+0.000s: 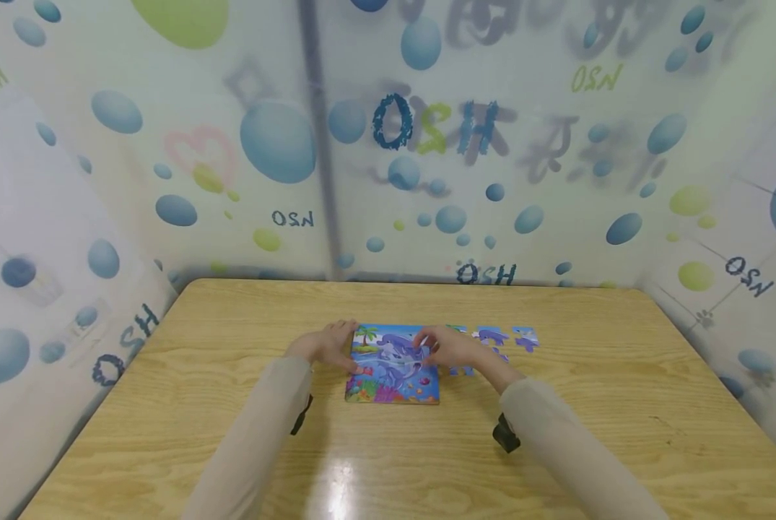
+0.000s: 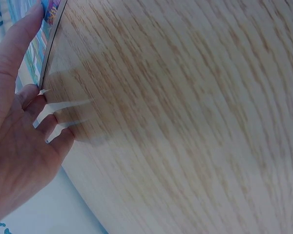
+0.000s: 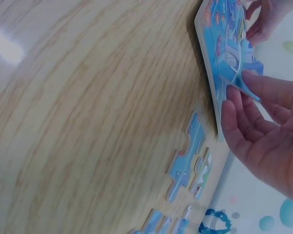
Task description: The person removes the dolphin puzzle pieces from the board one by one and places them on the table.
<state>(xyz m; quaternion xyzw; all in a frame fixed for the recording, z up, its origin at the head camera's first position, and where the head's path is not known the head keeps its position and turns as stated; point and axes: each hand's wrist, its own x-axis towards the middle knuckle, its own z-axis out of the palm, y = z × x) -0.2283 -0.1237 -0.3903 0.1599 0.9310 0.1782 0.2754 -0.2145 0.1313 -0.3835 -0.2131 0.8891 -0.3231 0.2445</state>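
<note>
A dolphin jigsaw puzzle in a flat board [image 1: 393, 390] lies on the table in the head view, showing a blue sea, a palm tree and coral. My left hand [image 1: 325, 345] rests at its left edge, thumb over the picture and fingers along the side. Above the board's right part is my right hand [image 1: 451, 348], with thumb and fingers pinching a blue puzzle piece [image 3: 230, 67]. In the right wrist view that piece is tilted over the board. The left wrist view shows the left hand [image 2: 27, 141] touching the board's edge.
Several loose puzzle pieces lie right of the board, among them a dolphin piece [image 1: 491, 335] and a blue-purple piece [image 1: 526, 338]. The wooden table [image 1: 232, 318] meets a wall covering [image 1: 375, 188] printed with bubbles at its back and sides.
</note>
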